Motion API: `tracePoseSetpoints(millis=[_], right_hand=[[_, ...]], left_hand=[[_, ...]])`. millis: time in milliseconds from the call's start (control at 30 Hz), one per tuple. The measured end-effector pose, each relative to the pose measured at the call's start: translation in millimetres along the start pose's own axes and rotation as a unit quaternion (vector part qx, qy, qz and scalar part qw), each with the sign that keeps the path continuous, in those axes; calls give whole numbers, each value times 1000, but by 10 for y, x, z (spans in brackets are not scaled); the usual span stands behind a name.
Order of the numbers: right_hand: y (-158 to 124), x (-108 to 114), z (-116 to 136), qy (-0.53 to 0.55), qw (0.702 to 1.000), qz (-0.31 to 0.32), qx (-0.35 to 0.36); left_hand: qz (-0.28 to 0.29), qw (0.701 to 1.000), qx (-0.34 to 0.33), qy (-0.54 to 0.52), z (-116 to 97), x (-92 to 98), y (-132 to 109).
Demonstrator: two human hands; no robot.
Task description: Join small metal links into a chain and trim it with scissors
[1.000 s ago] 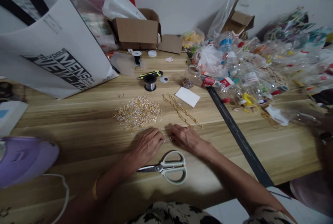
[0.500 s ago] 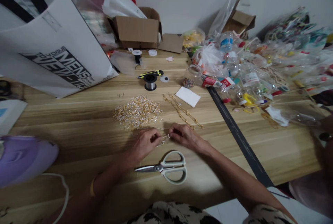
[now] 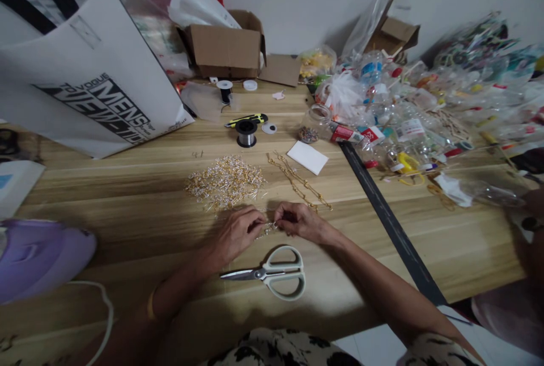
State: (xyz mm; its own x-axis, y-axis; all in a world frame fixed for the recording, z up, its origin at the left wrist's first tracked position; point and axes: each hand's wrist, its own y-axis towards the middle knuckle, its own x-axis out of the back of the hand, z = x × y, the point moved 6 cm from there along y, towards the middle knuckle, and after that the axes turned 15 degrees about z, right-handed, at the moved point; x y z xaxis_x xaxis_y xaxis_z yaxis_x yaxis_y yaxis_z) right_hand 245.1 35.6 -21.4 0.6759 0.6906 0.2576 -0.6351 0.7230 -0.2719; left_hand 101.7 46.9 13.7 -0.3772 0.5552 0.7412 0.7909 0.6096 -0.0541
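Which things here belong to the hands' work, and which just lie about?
In use:
left hand
right hand
small beaded piece pinched between them
pile of gold pins
gold chains

Lying about:
scissors
wire spool
cardboard box
bottles

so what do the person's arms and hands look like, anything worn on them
Both arms are bare to the elbows, no sleeves or gloves. The left hand has a thin yellow band on its wrist. The right hand shows no ring, watch or band.
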Motion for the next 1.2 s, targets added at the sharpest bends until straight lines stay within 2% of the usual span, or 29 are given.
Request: tracePoseSetpoints(millis=[167,300,600,833,1033,1200], right_hand=[[5,-16,37,51,999,18,1],[4,-16,26,51,998,22,-9],[-8,14,70,-90,996,-17,8],[-11,13,123,-172,984,-51,20],[-9,23,143,-195,978,-61,35],[-3,44,87,-184,981,-62,22]], left_hand=[[23,996,-20,81,-12,-90,1],[38,993,-24,111,-5,-156,-13],[31,991,3,132,-44,-87,-12],[29,989,18,144,-9,-119,-13],[-4,986,-25,167,-90,-139,-41],[29,984,-38,173,-127,-184,-41]])
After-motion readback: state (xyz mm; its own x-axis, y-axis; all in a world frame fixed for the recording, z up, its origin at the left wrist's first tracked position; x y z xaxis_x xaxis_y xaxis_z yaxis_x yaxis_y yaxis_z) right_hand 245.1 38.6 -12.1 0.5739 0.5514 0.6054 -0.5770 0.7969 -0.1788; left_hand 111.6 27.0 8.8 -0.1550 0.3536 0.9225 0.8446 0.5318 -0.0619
